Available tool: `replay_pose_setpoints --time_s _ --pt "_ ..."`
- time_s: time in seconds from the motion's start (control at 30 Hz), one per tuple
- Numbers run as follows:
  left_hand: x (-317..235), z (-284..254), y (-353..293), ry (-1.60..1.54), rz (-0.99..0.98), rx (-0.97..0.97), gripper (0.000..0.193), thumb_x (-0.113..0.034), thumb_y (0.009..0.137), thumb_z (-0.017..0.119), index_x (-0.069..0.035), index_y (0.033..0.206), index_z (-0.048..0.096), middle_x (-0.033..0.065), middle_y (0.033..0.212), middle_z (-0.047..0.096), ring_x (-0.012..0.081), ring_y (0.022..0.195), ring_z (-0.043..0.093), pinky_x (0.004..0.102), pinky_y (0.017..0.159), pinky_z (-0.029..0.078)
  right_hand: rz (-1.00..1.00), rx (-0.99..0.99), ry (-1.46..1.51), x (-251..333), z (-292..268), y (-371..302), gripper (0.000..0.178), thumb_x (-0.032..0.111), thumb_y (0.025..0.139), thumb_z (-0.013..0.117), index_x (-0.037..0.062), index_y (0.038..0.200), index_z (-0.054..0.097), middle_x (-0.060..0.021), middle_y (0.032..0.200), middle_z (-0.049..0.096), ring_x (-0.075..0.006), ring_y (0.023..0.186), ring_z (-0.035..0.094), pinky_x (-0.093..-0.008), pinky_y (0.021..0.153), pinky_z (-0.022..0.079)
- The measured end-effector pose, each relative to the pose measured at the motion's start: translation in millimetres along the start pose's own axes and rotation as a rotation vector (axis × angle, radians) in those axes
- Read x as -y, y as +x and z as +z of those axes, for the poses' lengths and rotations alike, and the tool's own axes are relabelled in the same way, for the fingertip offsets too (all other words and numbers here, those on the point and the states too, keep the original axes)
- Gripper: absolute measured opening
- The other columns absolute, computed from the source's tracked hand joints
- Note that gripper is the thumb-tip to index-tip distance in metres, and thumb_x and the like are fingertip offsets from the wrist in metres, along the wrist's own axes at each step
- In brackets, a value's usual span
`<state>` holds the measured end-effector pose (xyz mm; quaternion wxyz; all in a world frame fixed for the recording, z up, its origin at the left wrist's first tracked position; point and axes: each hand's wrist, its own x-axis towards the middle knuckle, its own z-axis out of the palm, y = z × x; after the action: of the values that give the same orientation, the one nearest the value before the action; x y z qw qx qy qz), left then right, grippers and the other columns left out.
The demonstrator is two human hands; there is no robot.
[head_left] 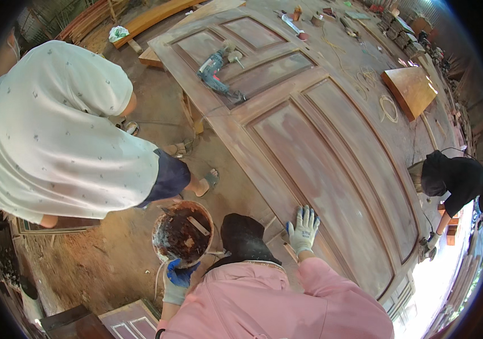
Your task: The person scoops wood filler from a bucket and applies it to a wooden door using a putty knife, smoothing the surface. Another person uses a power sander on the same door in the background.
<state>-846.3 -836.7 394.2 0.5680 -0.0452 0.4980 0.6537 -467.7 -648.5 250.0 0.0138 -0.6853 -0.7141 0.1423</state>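
A wooden door panel (332, 186) with several recessed fields and pale smears lies flat before me. My right hand (302, 231), in a white glove, rests flat on its near edge with fingers spread. My left hand (179, 278), in a white glove with blue coating, is closed at the near rim of a round bucket (157, 231). Dark reddish-brown residue coats the bucket's inside. In it lies a pale flat strip (198, 226), whose kind I cannot make out. My left fingers are partly hidden.
A blue-grey power tool (212, 72) lies on the door's far part. At the left a person in a white patterned shirt (60, 135) bends over; another in black (450, 175) works at the right edge. Timber (151, 22) lies behind; a wood block (411, 90) and coiled cord (388, 107) are farther right.
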Motion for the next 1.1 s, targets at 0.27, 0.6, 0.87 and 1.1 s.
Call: replay_pose_setpoints --time_s 0.27,0.6,0.87,1.1 --pt "-61 38 66 0.025 -0.076 0.006 0.027 -0.012 0.091 0.059 -0.001 0.114 0.066 0.0159 0.120 0.069 0.0351 0.109 0.067 0.0510 0.099 0.054 0.082 0.009 0.140 33 -13 40 0.077 0.037 0.095 0.060 0.0070 0.159 0.029 -0.0228 0.164 0.024 -0.0438 0.151 0.020 -0.0591 0.123 0.012" --pt "-104 143 199 0.134 -0.178 0.057 0.033 -0.006 0.089 0.065 -0.002 0.121 0.060 0.0086 0.102 0.069 0.0208 0.093 0.069 0.0358 0.081 0.059 0.028 0.834 1.664 162 -79 274 0.056 0.039 0.103 0.059 0.0102 0.149 0.045 -0.0089 0.139 0.060 -0.0201 0.125 0.059 -0.0384 0.104 0.048" --pt "-145 202 260 0.787 0.189 0.528 0.024 -0.006 0.091 0.069 0.002 0.114 0.069 0.0096 0.114 0.066 0.0183 0.099 0.068 0.0302 0.086 0.057 0.310 1.064 2.129 186 -102 264 0.069 0.044 0.098 0.067 0.0083 0.152 0.043 -0.0063 0.146 0.056 -0.0225 0.131 0.055 -0.0417 0.113 0.044" --pt "-143 260 272 0.475 -0.210 0.433 0.050 -0.008 0.094 0.066 -0.005 0.141 0.049 0.0087 0.124 0.064 0.0181 0.107 0.067 0.0321 0.091 0.057 0.361 0.892 2.086 161 -107 252 0.058 0.034 0.095 0.070 0.0049 0.143 0.052 -0.0102 0.137 0.063 -0.0275 0.124 0.061 -0.0450 0.110 0.047"
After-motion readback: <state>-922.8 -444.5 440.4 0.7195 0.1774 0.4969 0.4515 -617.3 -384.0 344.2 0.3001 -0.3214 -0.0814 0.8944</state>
